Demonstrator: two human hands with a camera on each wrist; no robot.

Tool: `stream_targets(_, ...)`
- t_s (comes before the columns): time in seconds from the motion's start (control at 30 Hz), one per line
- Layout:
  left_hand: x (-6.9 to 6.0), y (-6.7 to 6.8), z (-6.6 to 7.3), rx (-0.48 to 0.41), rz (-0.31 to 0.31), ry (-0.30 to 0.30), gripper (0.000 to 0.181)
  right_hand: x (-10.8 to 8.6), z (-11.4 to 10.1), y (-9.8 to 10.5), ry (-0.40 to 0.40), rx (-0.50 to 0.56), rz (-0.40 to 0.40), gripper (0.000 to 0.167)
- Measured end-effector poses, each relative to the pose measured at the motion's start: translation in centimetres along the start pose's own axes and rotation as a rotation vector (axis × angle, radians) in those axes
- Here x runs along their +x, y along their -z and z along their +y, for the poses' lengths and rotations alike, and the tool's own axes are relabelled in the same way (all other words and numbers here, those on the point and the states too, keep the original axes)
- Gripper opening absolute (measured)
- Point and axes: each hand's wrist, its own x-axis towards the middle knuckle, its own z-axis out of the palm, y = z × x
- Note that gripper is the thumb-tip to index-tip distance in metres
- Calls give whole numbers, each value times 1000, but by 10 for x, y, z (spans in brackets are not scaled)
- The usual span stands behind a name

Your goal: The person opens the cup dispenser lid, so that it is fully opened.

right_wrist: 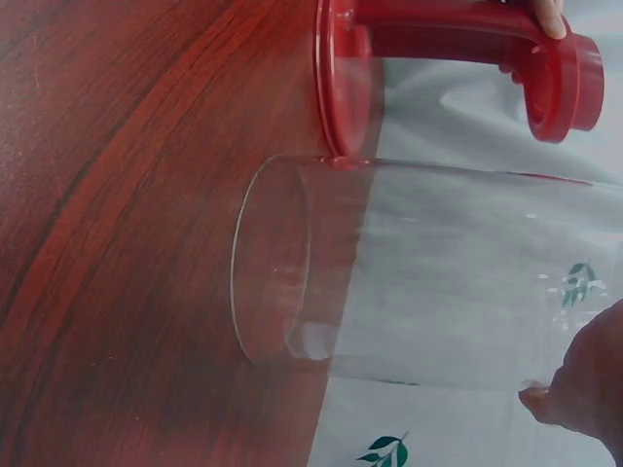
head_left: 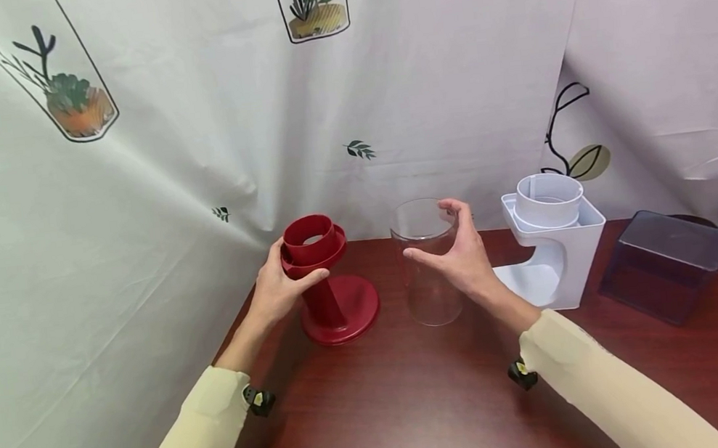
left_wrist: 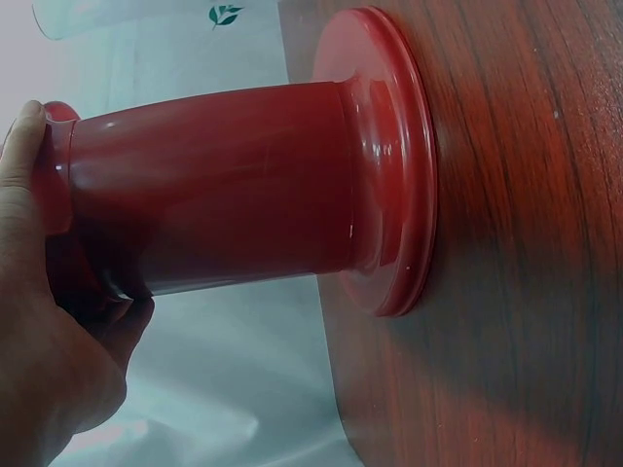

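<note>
My left hand (head_left: 274,290) grips a red stand (head_left: 349,305) by its upper collar, with the thumb across the near side and the fingers behind. The stand has a round base on the table, an upright column and a ring on top; in the left wrist view its column (left_wrist: 214,185) fills the middle. To the right, my right hand (head_left: 465,256) holds a clear, open-topped cylinder (head_left: 432,296) near its upper rim, thumb and fingers spread round it. The cylinder (right_wrist: 448,272) is upright; whether its bottom edge touches the table I cannot tell.
Right of the cylinder stands a white plastic stand (head_left: 578,248) with a round collar on top. A dark translucent box (head_left: 674,256) lies tilted farther right on the reddish-brown wooden table (head_left: 404,402). A pale printed curtain (head_left: 451,97) hangs behind and along the left.
</note>
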Motion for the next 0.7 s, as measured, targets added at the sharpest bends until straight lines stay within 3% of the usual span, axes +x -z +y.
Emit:
stream_targets(0.37,0,-1,0,7,3,-1,104,5,-1,6,-79,-82,-94,120)
stream_targets(0.7,-1,0,0,5,0,-8,103,11,-1,9,-147,-95,-142,119)
